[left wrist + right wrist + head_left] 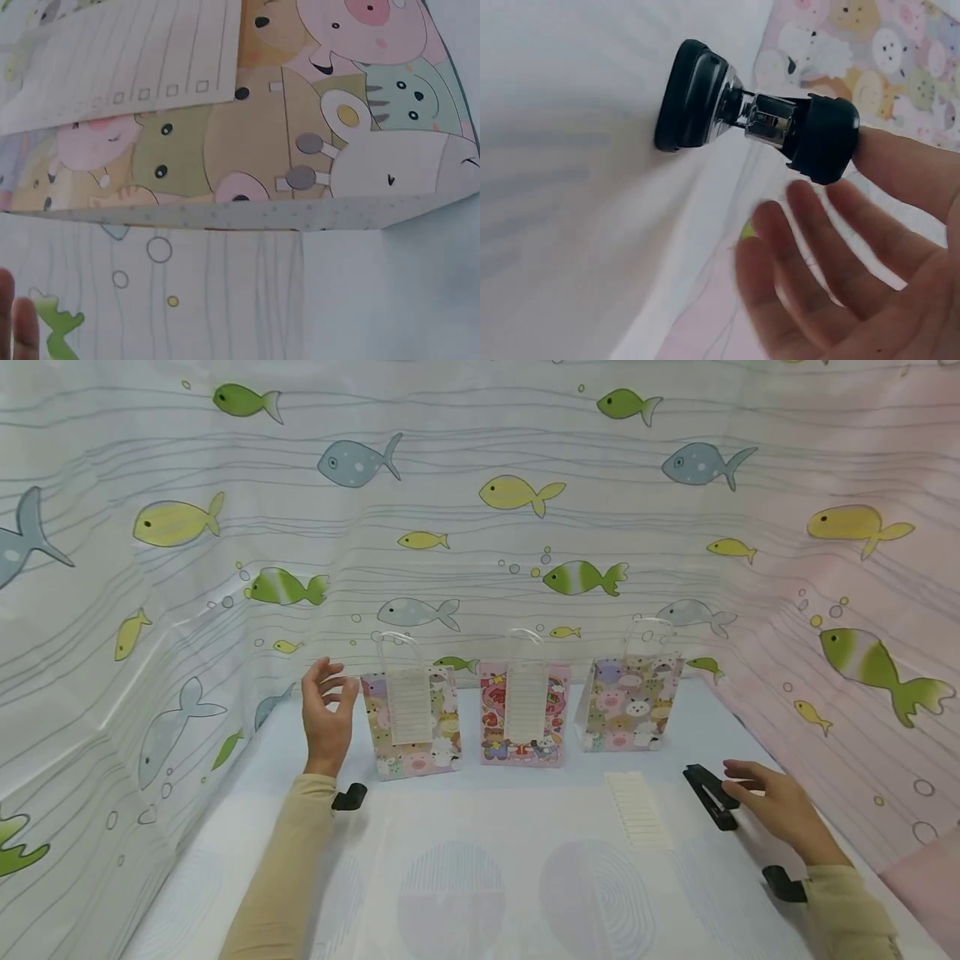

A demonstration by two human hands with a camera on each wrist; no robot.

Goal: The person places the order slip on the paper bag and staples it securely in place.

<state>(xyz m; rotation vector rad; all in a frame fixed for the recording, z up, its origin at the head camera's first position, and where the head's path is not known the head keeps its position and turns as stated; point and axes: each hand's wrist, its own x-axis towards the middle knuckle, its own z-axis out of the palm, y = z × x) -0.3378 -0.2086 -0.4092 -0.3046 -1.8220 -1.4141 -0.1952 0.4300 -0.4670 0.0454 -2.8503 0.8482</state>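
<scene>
The stapler (712,786), black with metal inside, rests at the lower right of the head frame, splayed into a V. The left bag (416,760) (crowded with cartoon animals) stands left of centre, a pale ruled paper (410,706) over its front.

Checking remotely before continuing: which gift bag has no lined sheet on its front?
The rightmost, animal-print bag; the leftmost bag and middle bag each have a lined sheet on the front.
</scene>
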